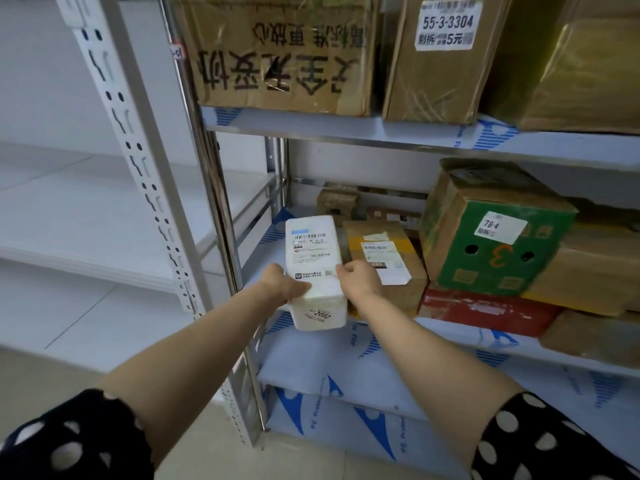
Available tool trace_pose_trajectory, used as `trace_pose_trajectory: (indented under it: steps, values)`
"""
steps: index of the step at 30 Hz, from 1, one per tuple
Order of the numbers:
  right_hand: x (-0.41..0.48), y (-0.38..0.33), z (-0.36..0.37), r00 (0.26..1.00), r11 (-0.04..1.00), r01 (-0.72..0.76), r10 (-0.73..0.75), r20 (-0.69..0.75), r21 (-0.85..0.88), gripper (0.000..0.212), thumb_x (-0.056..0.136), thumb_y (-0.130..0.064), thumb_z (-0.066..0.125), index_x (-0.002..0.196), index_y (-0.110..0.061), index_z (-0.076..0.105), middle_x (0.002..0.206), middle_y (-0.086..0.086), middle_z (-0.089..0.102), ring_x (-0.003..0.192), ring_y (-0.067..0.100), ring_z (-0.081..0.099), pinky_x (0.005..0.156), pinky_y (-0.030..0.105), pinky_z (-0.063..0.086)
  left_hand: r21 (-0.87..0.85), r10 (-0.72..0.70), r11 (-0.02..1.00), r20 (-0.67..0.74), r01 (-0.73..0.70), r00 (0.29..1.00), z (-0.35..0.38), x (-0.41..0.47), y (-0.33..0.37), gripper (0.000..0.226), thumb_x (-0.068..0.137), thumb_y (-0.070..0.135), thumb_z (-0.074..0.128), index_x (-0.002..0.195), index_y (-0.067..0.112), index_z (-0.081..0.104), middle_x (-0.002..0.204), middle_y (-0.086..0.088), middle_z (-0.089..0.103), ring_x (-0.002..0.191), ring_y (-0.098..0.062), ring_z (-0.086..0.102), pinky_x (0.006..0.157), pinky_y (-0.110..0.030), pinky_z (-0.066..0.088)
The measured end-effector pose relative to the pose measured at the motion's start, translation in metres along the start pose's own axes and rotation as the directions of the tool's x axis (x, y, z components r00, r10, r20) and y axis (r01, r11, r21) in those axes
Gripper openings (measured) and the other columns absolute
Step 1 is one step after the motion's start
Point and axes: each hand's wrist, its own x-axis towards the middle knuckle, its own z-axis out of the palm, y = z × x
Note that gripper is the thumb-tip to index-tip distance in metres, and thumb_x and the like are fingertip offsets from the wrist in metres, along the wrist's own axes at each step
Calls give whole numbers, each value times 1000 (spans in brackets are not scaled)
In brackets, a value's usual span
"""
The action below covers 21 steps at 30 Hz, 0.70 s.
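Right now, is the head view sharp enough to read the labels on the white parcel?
Head view: the white parcel, held by the left hand and right hand, is soft; only "2002" reads, the top label's fine print blurs. Tape on the upper right box glares; the shelf post bows, wide-angle distortion.

Two hands hold a white parcel at the front edge of a shelf.

The left hand point(282, 285) and right hand point(358, 280) grip the white foam box point(313, 268) from either side, its near end past the front edge of the middle shelf point(485, 336), near the left corner. Just beside it lies a brown labelled carton point(384, 258); further right stands a green box point(498, 251) on a red parcel point(485, 311).
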Motion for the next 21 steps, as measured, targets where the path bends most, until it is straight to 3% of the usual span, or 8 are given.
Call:
trace_pose_trajectory:
  steps: [4, 8, 10, 17, 21]
  values:
    - [-26, -10, 25, 991, 994, 6, 9, -137, 106, 28, 89, -33, 57, 101, -8, 61, 107, 8, 64, 102, 29, 60, 89, 40, 49, -81, 51, 996, 39, -48, 998, -19, -17, -19, 53, 71, -8, 76, 120, -1, 56, 116, -13, 66, 100, -27, 65, 91, -38, 53]
    - [-61, -9, 41, 990, 973, -19, 50, -129, 231, 25, 88, -33, 60, 102, -14, 52, 98, 2, 59, 92, 24, 57, 79, 31, 46, -104, 96, 991, 74, -88, 993, -38, -37, -39, 51, 72, -13, 73, 119, 0, 58, 113, -13, 66, 92, -24, 64, 66, -25, 54]
    - [-80, -6, 54, 992, 963, -39, 70, -109, 266, 23, 87, -33, 61, 99, -15, 51, 94, 1, 62, 87, 22, 59, 76, 32, 47, -79, 105, 992, 104, -97, 989, -54, -50, -53, 52, 72, -10, 74, 119, 3, 57, 114, -11, 65, 92, -22, 63, 61, -21, 51]
    - [-150, 1, 90, 999, 967, -35, 41, -19, 250, 28, 91, -28, 54, 114, -14, 61, 108, 1, 68, 95, 21, 64, 84, 35, 51, 0, 99, 995, 183, -100, 978, -86, -99, -104, 53, 73, -8, 73, 121, 6, 54, 117, -9, 64, 94, -19, 60, 68, -22, 52]
    - [-183, 1, 102, 997, 969, 34, -51, 63, 244, 22, 93, -25, 52, 111, -15, 61, 102, -1, 66, 88, 17, 59, 72, 27, 43, -45, 124, 992, 93, -121, 988, -104, -135, -130, 80, 72, -11, 73, 138, 12, 37, 119, -10, 63, 102, -24, 61, 66, -24, 53]
